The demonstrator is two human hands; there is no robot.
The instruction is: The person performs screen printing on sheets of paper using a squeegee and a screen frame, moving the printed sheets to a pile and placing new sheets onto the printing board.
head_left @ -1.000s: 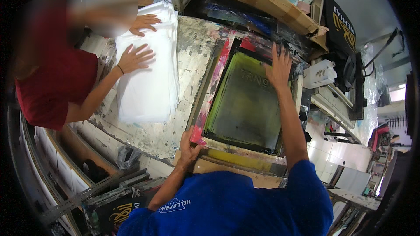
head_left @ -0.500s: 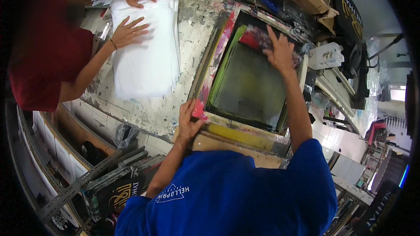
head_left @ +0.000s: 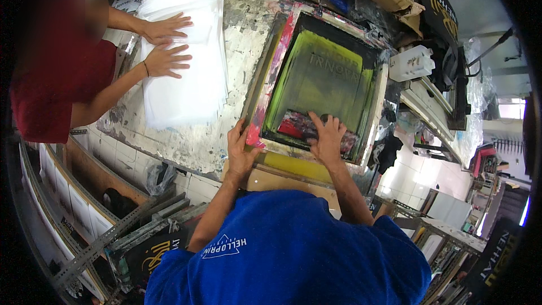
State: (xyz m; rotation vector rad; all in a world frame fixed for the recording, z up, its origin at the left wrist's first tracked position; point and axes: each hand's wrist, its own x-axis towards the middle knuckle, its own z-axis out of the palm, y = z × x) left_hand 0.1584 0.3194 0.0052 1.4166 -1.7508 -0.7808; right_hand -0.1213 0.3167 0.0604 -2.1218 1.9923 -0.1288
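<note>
A wooden screen-printing frame [head_left: 270, 82], stained pink and black, lies on the table with a dark, yellow-green mesh [head_left: 330, 93] inside it. Raised-looking lettering shows faintly through the mesh at the far end. My right hand [head_left: 328, 142] grips a squeegee [head_left: 292, 126] smeared red and black, down at the mesh's near end. The squeegee lies slightly tilted across the mesh. At the frame's near left corner, my left hand [head_left: 239, 151] is closed around the pink-stained edge; its thumb is partly hidden.
A co-worker in a dark red shirt [head_left: 45, 90] lays both hands [head_left: 166, 61] on a stack of white sheets [head_left: 186, 101] at the left of the paint-flecked table [head_left: 243, 28]. A white plastic container [head_left: 412, 63] stands right of the frame. Shelving [head_left: 101, 175] lies at lower left.
My right hand has drawn the squeegee from the mesh's far end to its near end. My left hand keeps its hold. The co-worker's hands have shifted slightly closer together on the sheets.
</note>
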